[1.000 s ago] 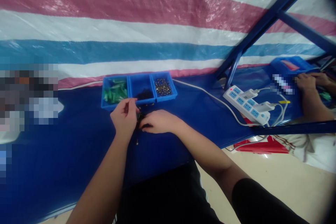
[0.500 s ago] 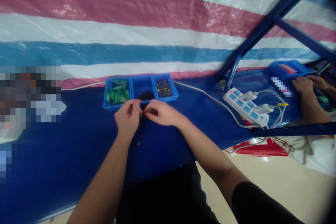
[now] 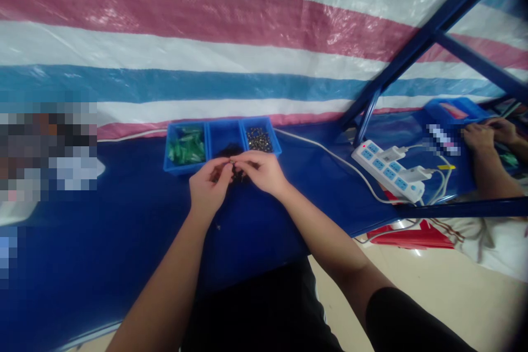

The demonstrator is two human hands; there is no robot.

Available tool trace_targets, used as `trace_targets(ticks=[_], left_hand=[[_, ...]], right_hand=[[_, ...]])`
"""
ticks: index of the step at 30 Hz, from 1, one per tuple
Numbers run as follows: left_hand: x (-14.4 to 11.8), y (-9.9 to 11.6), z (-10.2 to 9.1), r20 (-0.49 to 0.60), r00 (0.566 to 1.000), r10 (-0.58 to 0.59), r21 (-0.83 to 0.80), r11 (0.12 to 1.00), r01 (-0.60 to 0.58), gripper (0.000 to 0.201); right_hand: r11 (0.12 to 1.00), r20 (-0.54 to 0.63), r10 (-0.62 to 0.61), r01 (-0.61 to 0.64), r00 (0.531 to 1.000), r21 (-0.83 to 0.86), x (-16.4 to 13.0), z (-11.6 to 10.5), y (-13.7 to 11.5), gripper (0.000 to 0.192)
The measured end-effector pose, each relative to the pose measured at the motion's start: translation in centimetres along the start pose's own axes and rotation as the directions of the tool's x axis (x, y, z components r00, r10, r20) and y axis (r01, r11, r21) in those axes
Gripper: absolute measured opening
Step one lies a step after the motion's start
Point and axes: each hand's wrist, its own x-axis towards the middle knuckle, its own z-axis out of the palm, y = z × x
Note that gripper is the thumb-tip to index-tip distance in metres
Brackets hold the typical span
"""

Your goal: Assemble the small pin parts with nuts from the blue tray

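Observation:
My left hand (image 3: 208, 185) and my right hand (image 3: 262, 171) meet fingertip to fingertip just in front of a row of three blue bins (image 3: 223, 142). Together they pinch a small metal part (image 3: 232, 163), too tiny to identify. A small heap of dark parts (image 3: 238, 176) lies on the blue table cover under my fingers. The left bin (image 3: 185, 146) holds green pieces, the middle bin (image 3: 225, 141) dark pieces, the right bin (image 3: 259, 139) small metallic pieces. One tiny part (image 3: 218, 226) lies on the cover near my left wrist.
A white power strip (image 3: 388, 170) with plugged adapters and cables lies to the right. A white cable (image 3: 325, 153) runs along the table's back. Blue frame struts (image 3: 412, 47) rise at the right. Another person's hands (image 3: 487, 135) work at a blue tray (image 3: 454, 107) beyond them. A striped tarp (image 3: 206, 38) hangs behind.
Both hands rose from the cover and moved toward the bins. The right hand, first flat on the dark heap, now pinches a small part together with the left.

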Motion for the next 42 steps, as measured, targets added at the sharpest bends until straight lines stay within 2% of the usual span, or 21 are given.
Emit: trace_targets(ticks=[2, 8, 21, 25, 29, 35, 42], left_hand=[[0.02, 0.04, 0.02, -0.003, 1.000, -0.004, -0.003, 1.000, 0.004, 0.028], [0.00, 0.49, 0.03, -0.026, 1.000, -0.001, -0.021, 1.000, 0.001, 0.025], [-0.01, 0.36, -0.02, -0.025, 1.000, -0.006, -0.037, 0.999, 0.005, 0.023], [-0.01, 0.49, -0.05, -0.022, 1.000, -0.002, -0.035, 0.999, 0.002, 0.021], [0.05, 0.54, -0.24, -0.009, 1.000, 0.008, 0.004, 1.000, -0.008, 0.021], [0.06, 0.45, -0.39, -0.009, 0.999, 0.038, 0.045, 0.998, -0.037, 0.020], [-0.03, 0.70, -0.47, 0.021, 1.000, 0.013, 0.001, 1.000, -0.014, 0.026]], right_hand=[[1.000, 0.005, -0.015, 0.015, 1.000, -0.007, -0.02, -0.04, -0.08, 0.020], [0.997, -0.075, 0.060, -0.056, 0.995, 0.055, 0.04, 0.21, 0.16, 0.024], [0.987, -0.065, 0.078, -0.067, 0.995, 0.147, -0.07, 0.37, 0.02, 0.020], [0.994, -0.079, 0.094, -0.089, 0.992, 0.066, -0.06, 0.37, -0.03, 0.023], [0.998, -0.053, 0.050, -0.052, 0.997, -0.045, 0.01, 0.21, -0.19, 0.023], [0.995, -0.033, 0.037, -0.040, 0.999, -0.088, 0.04, 0.29, -0.27, 0.021], [0.995, -0.125, 0.006, -0.019, 0.992, -0.099, 0.08, -0.03, -0.40, 0.020]])
